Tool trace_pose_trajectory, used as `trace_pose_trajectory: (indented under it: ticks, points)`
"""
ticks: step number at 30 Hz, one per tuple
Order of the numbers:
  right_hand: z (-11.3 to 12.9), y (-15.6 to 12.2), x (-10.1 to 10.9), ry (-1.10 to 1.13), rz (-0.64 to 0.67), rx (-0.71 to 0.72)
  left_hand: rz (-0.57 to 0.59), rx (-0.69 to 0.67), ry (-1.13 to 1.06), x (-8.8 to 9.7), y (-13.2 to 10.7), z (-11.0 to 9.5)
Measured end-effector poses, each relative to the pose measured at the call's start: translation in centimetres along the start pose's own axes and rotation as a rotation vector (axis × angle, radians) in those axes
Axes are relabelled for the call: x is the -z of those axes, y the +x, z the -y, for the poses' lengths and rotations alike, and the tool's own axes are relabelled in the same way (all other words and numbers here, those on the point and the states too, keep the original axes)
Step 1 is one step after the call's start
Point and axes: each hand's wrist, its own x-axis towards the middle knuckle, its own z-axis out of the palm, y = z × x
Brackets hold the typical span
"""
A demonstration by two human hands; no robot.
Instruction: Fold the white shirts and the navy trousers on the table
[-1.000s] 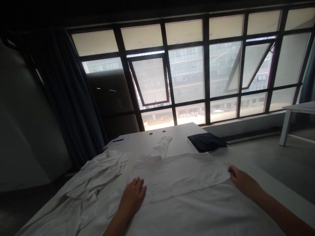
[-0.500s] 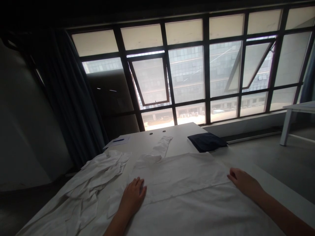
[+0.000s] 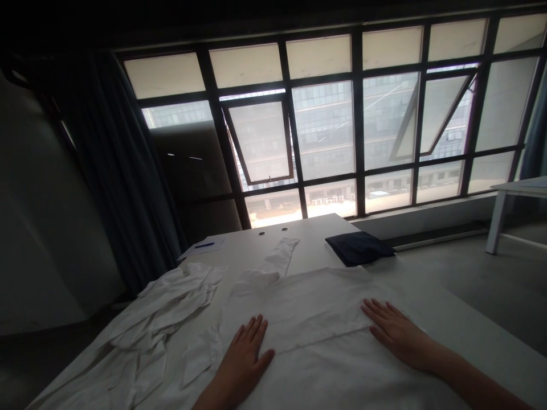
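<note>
Perhaps uneven pressing from the left hand (image 3: 245,359) and right hand (image 3: 397,336) — both palm-down, fingers slightly spread, pinching nothing — could ruck the white shirt (image 3: 320,307); a leftward slip might tangle it with the cloth pile (image 3: 171,307). It lies on the table (image 3: 314,245), long axis apparently left to right, one sleeve (image 3: 282,254) pointing toward the window (image 3: 327,131).
</note>
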Motion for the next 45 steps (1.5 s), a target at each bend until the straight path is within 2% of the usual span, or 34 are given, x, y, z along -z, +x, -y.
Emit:
trace_pose_trajectory:
  ticks: [5,7,11,14,19,24,29,34,40,43,45]
  points:
    - [-2.5,0.7,1.5,0.042,0.064,-0.035,0.025,-0.035,0.003,1.0,-0.2,1.1]
    - [-4.0,0.7,2.2,0.031,0.010,-0.078,0.006,-0.046,0.002,1.2,-0.3,1.4]
    - [-7.5,-0.7,2.9,-0.071,-0.190,-0.262,-0.083,-0.037,-0.012,1.0,-0.7,1.6]
    - [-8.9,-2.0,3.2,-0.048,-0.234,-0.277,-0.155,-0.027,-0.032,0.9,-1.1,1.4]
    - [-7.7,-2.6,3.6,-0.028,-0.175,-0.301,-0.241,0.006,-0.047,1.4,-1.4,0.5]
    - [-6.2,-2.5,3.7,0.046,-0.169,-0.317,-0.208,0.027,-0.061,1.9,-1.6,-0.1]
    - [-5.4,-2.7,4.7,0.142,-0.132,-0.289,-0.194,0.033,-0.073,2.0,-1.7,-0.2]
    - [-5.3,-2.1,4.3,0.113,-0.244,-0.319,-0.192,0.022,-0.076,2.0,-1.6,-0.1]
    - [-6.3,-1.5,2.9,0.056,-0.270,-0.442,-0.202,0.024,-0.073,2.1,-1.6,-0.3]
    - [-5.9,-1.5,3.5,-0.010,-0.388,-0.413,-0.193,0.027,-0.066,2.1,-1.6,-0.3]
    - [-4.9,-1.5,4.1,-0.028,-0.456,-0.340,-0.188,0.031,-0.058,2.1,-1.6,-0.3]
